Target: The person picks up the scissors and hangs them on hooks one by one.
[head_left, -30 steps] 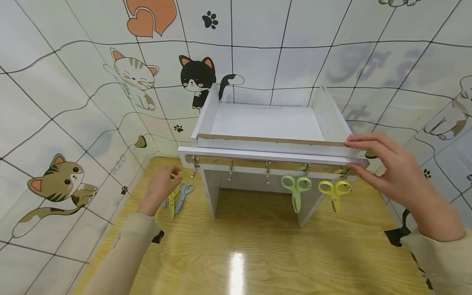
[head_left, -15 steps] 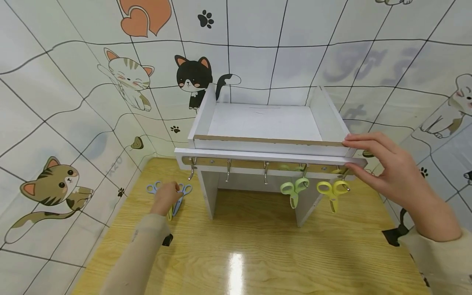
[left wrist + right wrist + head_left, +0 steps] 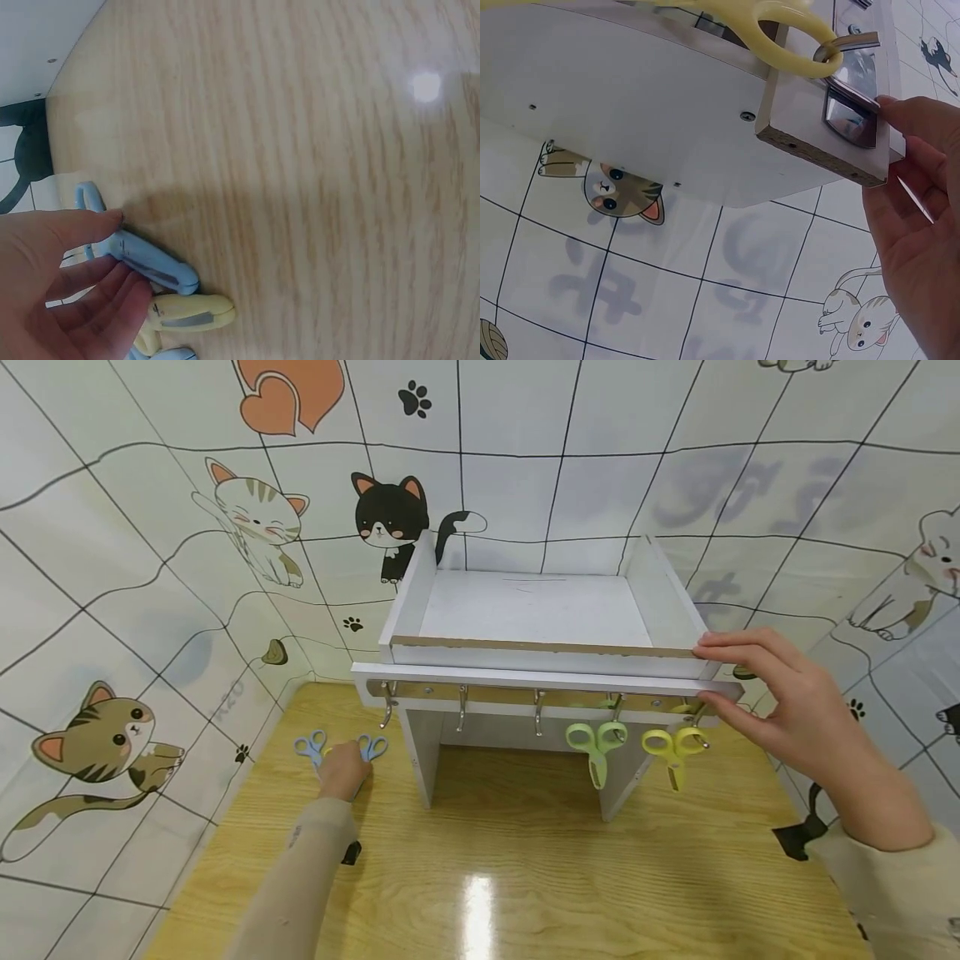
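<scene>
The near blue scissors (image 3: 154,264) lie flat within the left hand (image 3: 344,770), thumb on one flank and curled fingers on the other, so the fingers appear to pinch them around the pivot; how firmly, I cannot tell. Their long axis runs outward from the palm, rings back by the thumb, blades reaching past the fingertips. The left hand is plainly the nearer one.

On the finger side of that grip, the flat yellow scissors (image 3: 199,304) point outward too, just beside the fingertips; whether they touch is unclear. Past them lie the far blue scissors (image 3: 176,354), partly hidden. All rest on the wooden table (image 3: 495,827).

Right of the grip and higher up runs the row of metal hooks (image 3: 462,706) on the white rack (image 3: 540,658). At its far end, well apart, hang green scissors (image 3: 597,747) and, next to the right hand (image 3: 806,710), more yellow ones; that hand holds the rack's end between thumb and fingers.

Tiny dark marks near the scissors' pivots and faint sleeve lettering are illegible; no brand shows.
</scene>
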`<state>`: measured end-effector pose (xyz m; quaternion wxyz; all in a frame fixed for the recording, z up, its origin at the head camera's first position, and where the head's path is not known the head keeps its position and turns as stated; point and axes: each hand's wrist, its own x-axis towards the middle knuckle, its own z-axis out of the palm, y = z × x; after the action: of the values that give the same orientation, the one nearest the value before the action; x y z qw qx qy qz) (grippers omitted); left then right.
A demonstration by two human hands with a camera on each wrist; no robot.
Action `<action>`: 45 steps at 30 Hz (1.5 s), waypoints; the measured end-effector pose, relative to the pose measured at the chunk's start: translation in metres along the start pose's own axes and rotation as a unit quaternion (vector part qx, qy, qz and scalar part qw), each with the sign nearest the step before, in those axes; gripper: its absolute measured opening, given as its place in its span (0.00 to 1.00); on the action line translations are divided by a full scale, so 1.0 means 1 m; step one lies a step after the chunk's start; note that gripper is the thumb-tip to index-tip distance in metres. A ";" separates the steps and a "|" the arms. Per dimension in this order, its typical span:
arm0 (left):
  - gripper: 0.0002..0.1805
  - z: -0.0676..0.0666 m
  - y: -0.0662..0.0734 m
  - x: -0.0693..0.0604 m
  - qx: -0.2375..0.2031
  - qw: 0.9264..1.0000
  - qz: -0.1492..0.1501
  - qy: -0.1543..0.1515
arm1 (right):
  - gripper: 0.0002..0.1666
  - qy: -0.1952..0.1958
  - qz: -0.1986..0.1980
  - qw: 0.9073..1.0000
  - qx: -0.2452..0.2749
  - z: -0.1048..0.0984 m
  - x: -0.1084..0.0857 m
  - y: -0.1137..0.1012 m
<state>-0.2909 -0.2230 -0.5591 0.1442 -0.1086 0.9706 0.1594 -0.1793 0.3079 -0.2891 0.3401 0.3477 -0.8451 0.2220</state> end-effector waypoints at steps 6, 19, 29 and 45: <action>0.08 0.001 0.001 -0.004 -0.016 1.000 0.006 0.001 | 0.42 0.005 0.002 1.000 0.001 0.001 0.000 -0.002; 0.16 -0.009 0.001 -0.012 -0.093 0.994 0.039 0.037 | 0.41 0.009 -0.001 1.000 0.001 0.003 0.000 -0.002; 0.16 -0.049 0.010 -0.032 -0.140 0.980 0.096 0.107 | 0.41 -0.006 0.009 1.000 -0.010 0.000 -0.002 0.000; 0.14 -0.115 0.032 -0.088 -0.175 0.941 0.179 0.228 | 0.42 -0.002 0.002 1.000 -0.015 0.000 -0.001 0.002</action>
<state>-0.2454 -0.2180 -0.4184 -0.1334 0.0101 0.9377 0.3206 -0.1799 0.3092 -0.2903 0.3434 0.3417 -0.8493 0.2097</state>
